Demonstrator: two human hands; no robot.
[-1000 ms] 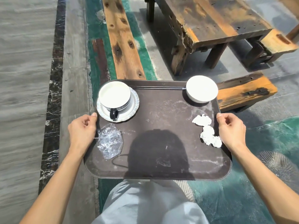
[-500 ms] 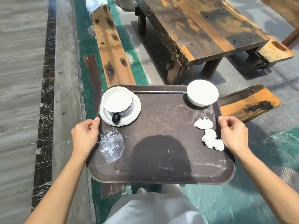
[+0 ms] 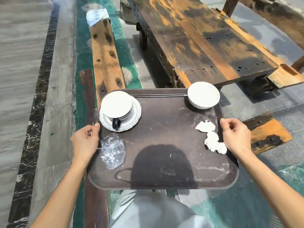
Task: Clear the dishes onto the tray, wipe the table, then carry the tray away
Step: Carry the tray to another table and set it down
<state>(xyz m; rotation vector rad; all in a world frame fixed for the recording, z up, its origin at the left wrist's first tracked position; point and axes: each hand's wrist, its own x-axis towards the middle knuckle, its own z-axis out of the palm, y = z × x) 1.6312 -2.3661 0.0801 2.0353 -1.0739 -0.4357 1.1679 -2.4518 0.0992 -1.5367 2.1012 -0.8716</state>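
I hold a dark brown tray (image 3: 164, 129) level in front of my waist, off the table. My left hand (image 3: 85, 140) grips its left edge and my right hand (image 3: 235, 135) grips its right edge. On the tray's far left a white cup with a black handle (image 3: 116, 106) stands on a white saucer (image 3: 136, 116). A white bowl (image 3: 203, 94) sits at the far right corner, with thin dark chopsticks (image 3: 158, 95) lying along the far rim. Crumpled white tissues (image 3: 211, 137) lie near my right hand. A clear plastic wrapper (image 3: 112, 151) lies near my left hand.
A weathered wooden table (image 3: 205, 38) stands ahead to the right. One long wooden bench (image 3: 105, 58) runs ahead on the left, with a white wad (image 3: 97, 15) at its far end. Another bench end (image 3: 268, 134) sits right of the tray. Grey paving lies at the left.
The view has swung so the table and left bench appear larger and lower in frame. Both hands keep the same grip on the tray, and the dishes have not shifted.
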